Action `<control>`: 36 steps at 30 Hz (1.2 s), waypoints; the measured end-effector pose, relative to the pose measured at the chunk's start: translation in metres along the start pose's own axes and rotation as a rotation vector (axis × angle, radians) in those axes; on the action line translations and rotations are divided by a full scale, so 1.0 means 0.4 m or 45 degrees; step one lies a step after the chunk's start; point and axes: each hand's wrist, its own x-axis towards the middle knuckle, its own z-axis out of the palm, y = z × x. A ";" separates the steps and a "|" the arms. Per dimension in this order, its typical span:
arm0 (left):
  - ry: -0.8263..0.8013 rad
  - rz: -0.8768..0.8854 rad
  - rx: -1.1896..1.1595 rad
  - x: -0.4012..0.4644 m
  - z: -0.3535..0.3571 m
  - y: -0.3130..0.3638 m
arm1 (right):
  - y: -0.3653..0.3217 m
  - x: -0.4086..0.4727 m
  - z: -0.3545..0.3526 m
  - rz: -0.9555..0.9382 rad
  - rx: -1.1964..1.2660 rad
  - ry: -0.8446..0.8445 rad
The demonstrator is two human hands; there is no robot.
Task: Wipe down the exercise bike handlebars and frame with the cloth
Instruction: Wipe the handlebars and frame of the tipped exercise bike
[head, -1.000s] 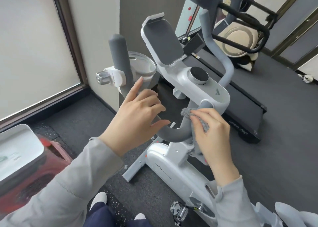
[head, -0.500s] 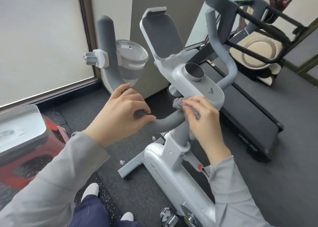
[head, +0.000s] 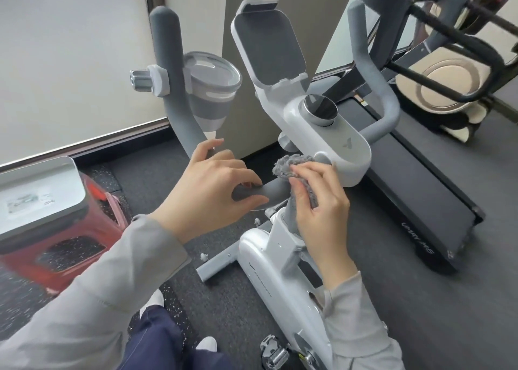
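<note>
Head view: left hand (head: 208,193) curls loosely round grey handlebar (head: 179,109) just left of white console (head: 333,142), likely steadying bike. Right hand (head: 316,201) pinches grey cloth (head: 291,168), bunched against bar junction below console, draped down stem; rubbing there, judged. Frame (head: 269,268) below not yet touched.

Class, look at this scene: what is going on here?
A person is cleaning a white exercise bike. The right hand presses a fluffy grey cloth against the grey padded handlebar near the console. The left hand grips the same bar beside it, steadying it.
</note>
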 end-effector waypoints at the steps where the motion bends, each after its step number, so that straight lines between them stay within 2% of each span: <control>1: 0.003 0.003 0.001 -0.001 0.002 -0.001 | 0.002 -0.008 -0.002 -0.002 0.032 0.045; 5: 0.017 0.016 0.019 -0.002 0.007 -0.002 | 0.050 -0.002 -0.017 0.058 -0.004 0.271; 10: 0.004 0.034 0.016 -0.001 0.008 -0.008 | 0.096 -0.009 0.001 0.227 0.044 0.264; 17: 0.002 0.048 0.041 0.003 0.008 -0.008 | 0.066 -0.055 0.041 0.643 0.482 0.358; 25: -0.006 0.096 0.093 0.001 0.004 -0.007 | -0.030 -0.107 0.088 0.970 0.897 0.413; 29: -0.012 0.136 0.069 0.001 -0.008 -0.014 | -0.082 -0.128 0.108 1.032 1.049 0.460; 36: 0.020 0.227 0.103 0.025 -0.067 -0.072 | -0.154 -0.148 0.144 1.059 0.946 0.525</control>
